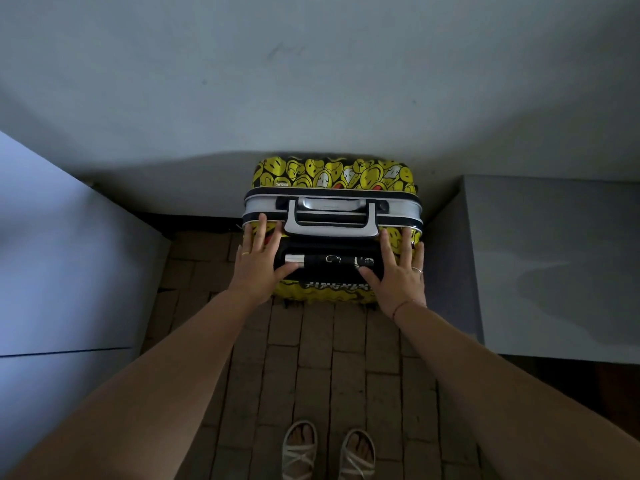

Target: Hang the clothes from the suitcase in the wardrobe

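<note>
Where the brick floor (pixel 311 358) meets the wall (pixel 311 81), the suitcase (pixel 332 178) stands upright and closed; the left hand (pixel 258 263) lies flat on its top, left of its grey handle (pixel 330 220); the right hand (pixel 398 275) lies flat on the handle's right; both have straight, spread fingers.

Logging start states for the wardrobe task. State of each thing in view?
suitcase: upright on the floor, closed.
carry handle: not gripped.
pull handle: retracted, thumbs at its ends.
left hand: flat on suitcase top, fingers straight.
right hand: flat on suitcase top, fingers straight.
</note>
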Demonstrator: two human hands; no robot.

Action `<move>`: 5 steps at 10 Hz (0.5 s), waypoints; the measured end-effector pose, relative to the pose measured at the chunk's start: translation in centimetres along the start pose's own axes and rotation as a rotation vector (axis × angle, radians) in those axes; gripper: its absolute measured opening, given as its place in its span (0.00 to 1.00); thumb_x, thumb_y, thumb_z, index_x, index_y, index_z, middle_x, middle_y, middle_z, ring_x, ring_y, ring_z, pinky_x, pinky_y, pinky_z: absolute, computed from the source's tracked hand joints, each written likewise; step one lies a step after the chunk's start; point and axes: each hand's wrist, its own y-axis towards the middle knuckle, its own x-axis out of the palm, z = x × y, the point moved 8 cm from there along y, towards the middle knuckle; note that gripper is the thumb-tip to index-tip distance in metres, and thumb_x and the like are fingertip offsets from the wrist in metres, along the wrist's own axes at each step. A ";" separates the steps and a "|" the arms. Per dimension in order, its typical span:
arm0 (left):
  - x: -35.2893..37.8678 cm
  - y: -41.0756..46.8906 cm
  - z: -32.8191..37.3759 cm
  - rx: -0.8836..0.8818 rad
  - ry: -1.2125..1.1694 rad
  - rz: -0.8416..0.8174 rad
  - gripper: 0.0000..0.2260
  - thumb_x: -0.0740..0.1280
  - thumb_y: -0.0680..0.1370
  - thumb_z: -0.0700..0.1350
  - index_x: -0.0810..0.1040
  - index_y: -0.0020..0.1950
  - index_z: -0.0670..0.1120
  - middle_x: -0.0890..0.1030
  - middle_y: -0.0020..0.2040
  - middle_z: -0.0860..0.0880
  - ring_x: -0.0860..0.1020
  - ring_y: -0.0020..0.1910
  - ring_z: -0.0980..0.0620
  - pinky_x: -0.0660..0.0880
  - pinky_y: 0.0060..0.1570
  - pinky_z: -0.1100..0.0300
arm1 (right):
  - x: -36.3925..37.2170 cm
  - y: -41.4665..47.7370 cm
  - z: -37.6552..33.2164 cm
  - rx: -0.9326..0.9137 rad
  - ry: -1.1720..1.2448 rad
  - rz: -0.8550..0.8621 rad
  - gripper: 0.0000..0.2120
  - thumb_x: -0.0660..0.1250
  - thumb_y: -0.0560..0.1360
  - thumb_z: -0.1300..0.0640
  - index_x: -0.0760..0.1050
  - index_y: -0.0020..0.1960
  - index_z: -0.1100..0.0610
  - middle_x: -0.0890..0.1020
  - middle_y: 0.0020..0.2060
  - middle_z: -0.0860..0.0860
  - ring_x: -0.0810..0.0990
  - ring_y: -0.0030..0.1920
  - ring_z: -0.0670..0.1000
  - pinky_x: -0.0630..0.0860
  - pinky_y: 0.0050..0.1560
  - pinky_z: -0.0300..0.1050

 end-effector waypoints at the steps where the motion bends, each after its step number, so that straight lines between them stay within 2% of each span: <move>1: 0.0 0.0 0.0 0.014 -0.004 -0.003 0.38 0.57 0.77 0.63 0.40 0.78 0.51 0.32 0.76 0.49 0.32 0.75 0.43 0.46 0.74 0.41 | 0.0 -0.2 -0.1 0.009 -0.013 -0.009 0.37 0.52 0.76 0.34 0.34 0.75 0.41 0.31 0.75 0.49 0.35 0.75 0.61 0.56 0.73 0.61; 2: 0.1 -0.3 -0.3 0.016 -0.002 -0.031 0.38 0.57 0.77 0.63 0.39 0.77 0.52 0.32 0.76 0.49 0.31 0.74 0.43 0.45 0.74 0.41 | -0.1 -0.4 -0.2 0.023 -0.033 -0.025 0.36 0.51 0.75 0.33 0.34 0.74 0.40 0.31 0.75 0.49 0.36 0.75 0.60 0.54 0.73 0.63; 3: -0.1 -0.5 0.0 0.005 0.021 -0.080 0.38 0.57 0.77 0.64 0.38 0.77 0.53 0.30 0.76 0.49 0.31 0.74 0.43 0.46 0.73 0.38 | -0.5 -0.7 -0.2 0.043 -0.087 -0.053 0.36 0.49 0.75 0.32 0.33 0.74 0.40 0.32 0.75 0.49 0.36 0.76 0.59 0.44 0.72 0.65; 4: -1.2 -1.1 0.2 -0.030 0.075 -0.084 0.39 0.54 0.75 0.68 0.36 0.76 0.56 0.29 0.75 0.51 0.31 0.74 0.46 0.40 0.70 0.36 | -1.7 -1.0 -0.5 0.048 -0.183 -0.047 0.36 0.47 0.75 0.31 0.32 0.74 0.40 0.33 0.75 0.51 0.36 0.76 0.59 0.38 0.71 0.66; 5: -2.5 -3.8 0.3 -0.045 0.051 -0.001 0.39 0.53 0.74 0.69 0.34 0.76 0.57 0.31 0.76 0.50 0.34 0.75 0.47 0.37 0.70 0.37 | -3.8 -2.6 -1.4 -0.008 -0.147 0.020 0.37 0.47 0.74 0.30 0.32 0.75 0.41 0.34 0.75 0.52 0.37 0.76 0.57 0.36 0.71 0.64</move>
